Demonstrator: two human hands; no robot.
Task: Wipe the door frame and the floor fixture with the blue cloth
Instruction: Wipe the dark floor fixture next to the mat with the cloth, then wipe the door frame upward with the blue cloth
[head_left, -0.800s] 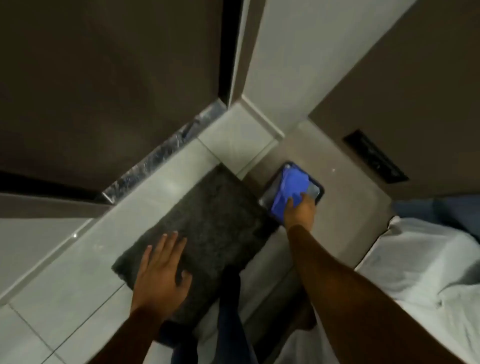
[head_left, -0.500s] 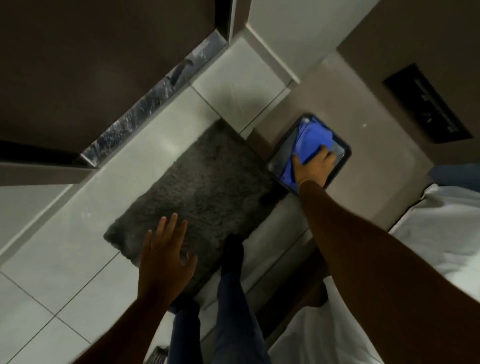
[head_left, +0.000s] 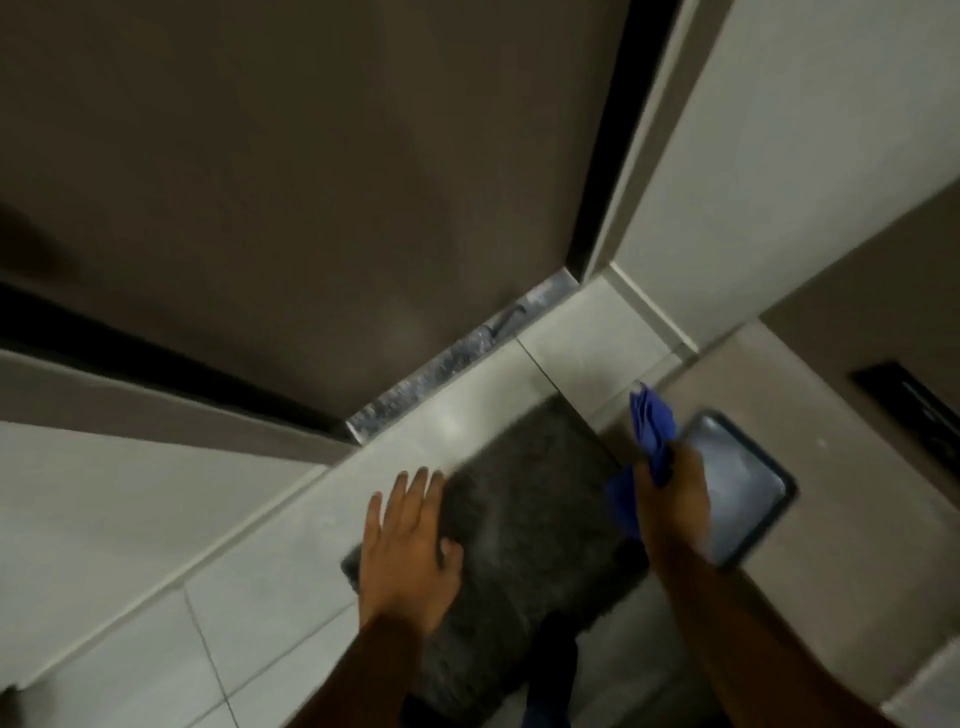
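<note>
head view, looking down at a pale tiled floor (head_left: 291, 597) before a brown door (head_left: 311, 182). right hand (head_left: 675, 499) blurred, grip closed around the blue cloth (head_left: 652, 431), bunched, one end poking up past the knuckles and another hanging below the fist toward the left. held over the left edge of the floor fixture (head_left: 737, 483), a dark-rimmed rectangular plate with a glossy grey face set in a beige raised surface; cannot tell whether cloth or fist touches it. left hand (head_left: 410, 545) with grip wide open, fingers spread, holding nothing, palm down over the left corner of a dark grey mat (head_left: 530, 499), fingertips past the mat's edge above the tile; contact with the mat not certain. mat lying between both hands, just beside the fixture. door frame (head_left: 608, 150) a dark vertical strip up right of the door, meeting a silvery threshold strip (head_left: 457, 364) at the floor. dark slotted vent (head_left: 914, 410) on the brown wall at far right. dark trouser leg (head_left: 550, 675) at bottom centre.
</note>
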